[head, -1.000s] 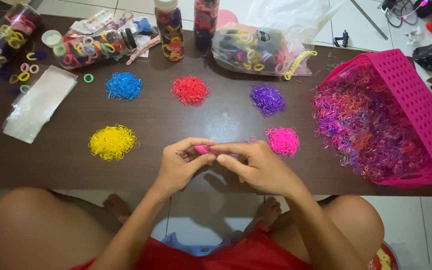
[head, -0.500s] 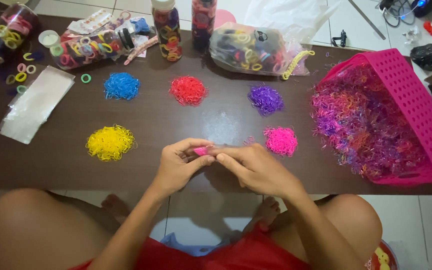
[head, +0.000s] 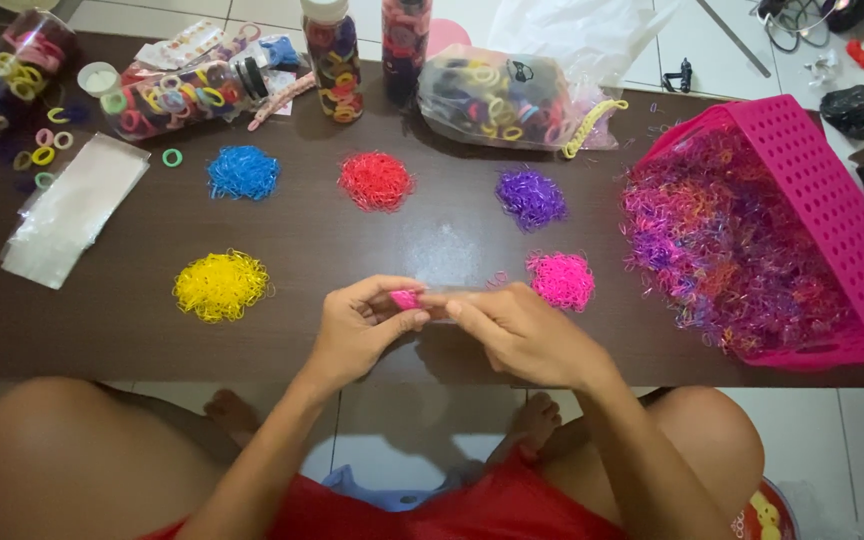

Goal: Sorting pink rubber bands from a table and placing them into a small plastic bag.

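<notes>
Pink little bands were pinched in the left hand, same as before; the right hand had slid its fingertips a touch off them, fingers curled but whether gripping, can't tell. Both sat near the table's front edge. Bare wood at 12 o'clock, pink pile at 2, yellow pile at 9, pink basket far at 3.

place: home room | cues: white tiled floor, dark wooden table, bare feet
</notes>
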